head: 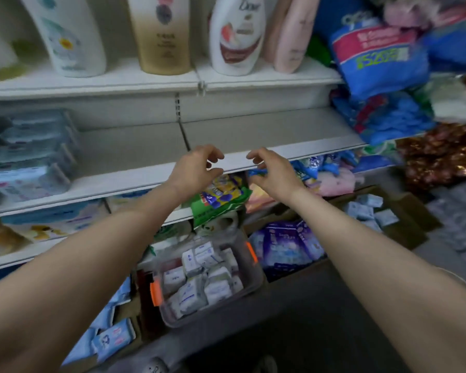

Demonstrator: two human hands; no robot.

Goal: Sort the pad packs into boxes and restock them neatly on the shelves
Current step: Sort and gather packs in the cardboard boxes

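My left hand (197, 168) and my right hand (273, 172) hover side by side at the front edge of the middle shelf (135, 179), fingers curled and apart, holding nothing. Below them on the floor stands a clear plastic box (249, 278) with orange latches, filled with several small white pad packs (202, 278). Clear boxes of pad packs (30, 154) stand at the left end of the middle shelf. A cardboard box (404, 211) at the right holds light blue pad packs (369, 211). More blue pad packs (113, 337) lie in a box at lower left.
Large wash bottles (234, 36) line the top shelf. Blue and red bagged goods (379, 63) pile up at the right. A green packet (218, 200) and purple packs (285, 243) sit below the middle shelf. The shelf's middle and right stretch is bare.
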